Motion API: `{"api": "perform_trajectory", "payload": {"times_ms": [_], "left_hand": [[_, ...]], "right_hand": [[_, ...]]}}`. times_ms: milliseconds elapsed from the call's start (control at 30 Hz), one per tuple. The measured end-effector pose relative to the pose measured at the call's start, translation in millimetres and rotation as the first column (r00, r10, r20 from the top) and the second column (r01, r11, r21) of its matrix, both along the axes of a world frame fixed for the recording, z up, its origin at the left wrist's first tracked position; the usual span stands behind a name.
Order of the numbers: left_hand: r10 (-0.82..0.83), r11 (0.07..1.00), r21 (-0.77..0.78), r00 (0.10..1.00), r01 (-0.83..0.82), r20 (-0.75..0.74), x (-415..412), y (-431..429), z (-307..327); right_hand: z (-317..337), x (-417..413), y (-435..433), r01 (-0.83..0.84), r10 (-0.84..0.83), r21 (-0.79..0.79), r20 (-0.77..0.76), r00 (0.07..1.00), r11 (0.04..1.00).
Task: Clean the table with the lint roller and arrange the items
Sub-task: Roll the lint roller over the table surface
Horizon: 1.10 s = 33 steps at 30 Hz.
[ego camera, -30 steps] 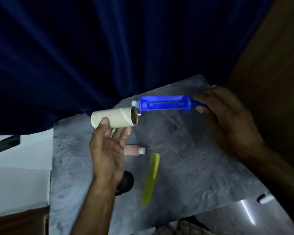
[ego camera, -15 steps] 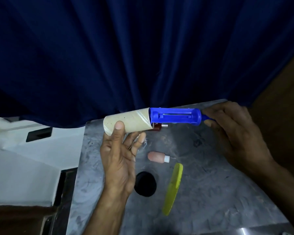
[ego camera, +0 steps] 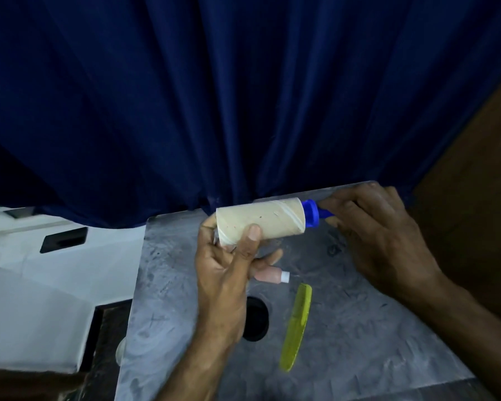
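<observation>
Since half a second ago, the beige cardboard sticky roll (ego camera: 261, 224) has slid almost fully over the blue plastic roller handle (ego camera: 312, 213). The left grip (ego camera: 223, 279) pinches the roll and the right grip (ego camera: 382, 241) curls round the handle just beside it, above the grey worktop (ego camera: 359, 328). Push both straight together until the roll is seated.

Left hand (ego camera: 226, 273), right hand (ego camera: 382, 241), both curled.

Dim, bluish light throughout. Pleated dark blue curtain (ego camera: 243, 96) across whole upper half, hanging down to far edge of grey marbled table (ego camera: 359, 328). Tabletop scuffed and scratched, faint sheen near bottom right. Brown wooden panel (ego camera: 475, 183) right of curtain. Left of table: white unit (ego camera: 41, 285) with dark rectangular slot (ego camera: 63, 239) near its top. Dark recess (ego camera: 104, 337) between unit and table edge, brown wood strip (ego camera: 26, 386) at bottom left corner.
</observation>
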<state>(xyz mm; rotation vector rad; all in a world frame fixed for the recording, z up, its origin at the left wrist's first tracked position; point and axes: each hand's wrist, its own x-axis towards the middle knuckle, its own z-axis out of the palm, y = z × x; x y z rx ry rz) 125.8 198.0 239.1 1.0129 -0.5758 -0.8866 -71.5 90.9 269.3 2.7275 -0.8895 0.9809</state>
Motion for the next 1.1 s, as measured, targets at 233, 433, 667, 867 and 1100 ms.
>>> {"api": "perform_trajectory", "payload": {"times_ms": [233, 433, 667, 867, 1100], "left_hand": [[-0.042, 0.996, 0.087, 0.97, 0.022, 0.239, 36.2, 9.3, 15.1], [-0.001, 0.999, 0.049, 0.963, -0.013, 0.268, 44.7, 20.0, 31.9], [-0.019, 1.0, 0.027, 0.962, 0.012, 0.271, 36.3, 30.9, 34.5], [-0.023, 1.0, -0.012, 0.964, 0.027, 0.265, 35.6, 34.9, 39.8], [-0.09, 0.986, -0.078, 0.857, 0.149, 0.508, 50.7, 40.3, 30.2]], "right_hand": [[8.0, 3.3, 5.4, 0.029, -0.029, -0.005, -0.003, 1.0, 1.0], [17.9, 6.0, 14.3, 0.01, -0.01, -0.04, -0.008, 1.0, 0.999], [24.9, 9.0, 30.1, -0.016, 0.016, -0.046, -0.009, 1.0, 0.999], [34.1, 10.1, 38.8, -0.018, 0.018, -0.046, 0.006, 1.0, 0.999], [48.4, 0.4, 40.6, -0.058, 0.066, 0.184, -0.035, 0.997, 0.981]]}}
